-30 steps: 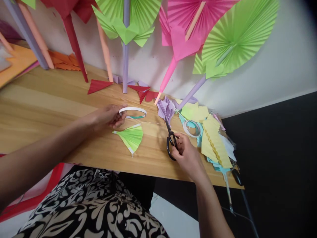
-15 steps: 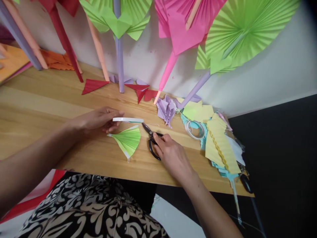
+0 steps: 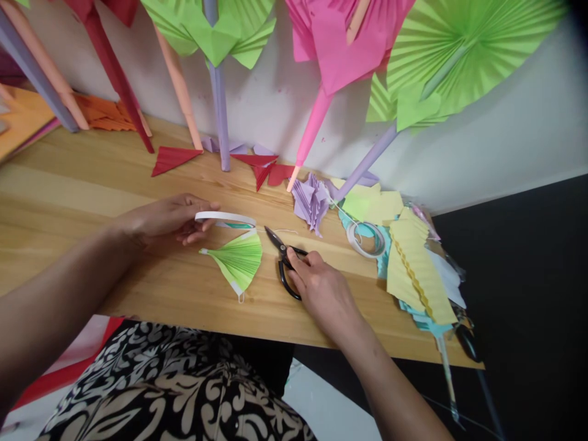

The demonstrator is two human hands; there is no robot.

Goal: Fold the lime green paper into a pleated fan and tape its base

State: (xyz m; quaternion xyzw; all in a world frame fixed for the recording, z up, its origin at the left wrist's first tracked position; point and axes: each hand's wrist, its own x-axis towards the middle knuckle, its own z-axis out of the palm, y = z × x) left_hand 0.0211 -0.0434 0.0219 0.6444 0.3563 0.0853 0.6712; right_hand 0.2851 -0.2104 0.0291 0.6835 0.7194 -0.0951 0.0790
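Note:
Between the fingers of my left hand [image 3: 184, 219] is a roll of white tape [image 3: 227, 216], seen nearly edge-on above the wooden table [image 3: 151, 275]. Just below it lies a pleated green paper fan [image 3: 239, 260], with white strips along its edges and a small string loop at its lower corner. My right hand [image 3: 319, 288] rests over black-handled scissors [image 3: 285, 257], fingers on the handles. The scissors lie on the table with their tips pointing toward the tape. A thin white string [image 3: 287, 231] runs beside the tips.
Large paper fans, one pink [image 3: 349, 55] and one green [image 3: 468, 55], lean on the wall. Crumpled purple pleated paper [image 3: 311, 202], another tape roll [image 3: 366, 240] and yellow paper pieces [image 3: 416, 269] lie to the right. A red folded piece [image 3: 174, 160] sits further back.
My left hand has moved slightly left and up with the tape roll, which is tilted a little more. The right hand stays on the scissors. The view has shifted slightly.

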